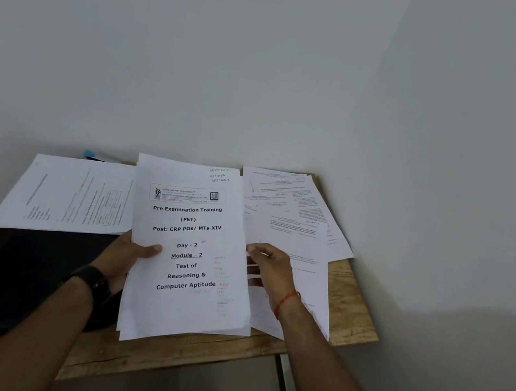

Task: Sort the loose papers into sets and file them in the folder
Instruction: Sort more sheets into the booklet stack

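Papers (183, 305) gripped between left hand (121, 258) fingers (152, 249).

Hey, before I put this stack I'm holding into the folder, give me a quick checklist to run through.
1. Left hand holds the PET stack: ok.
2. Right hand hold at the stack's right edge: cannot tell.
3. Black folder free to take papers: not ok, left sheets overlap its far end.
4. Stack edges squared: not ok, lower sheets stick out at the bottom.
5. Right-side sheets sorted: not ok, fanned and overlapping.
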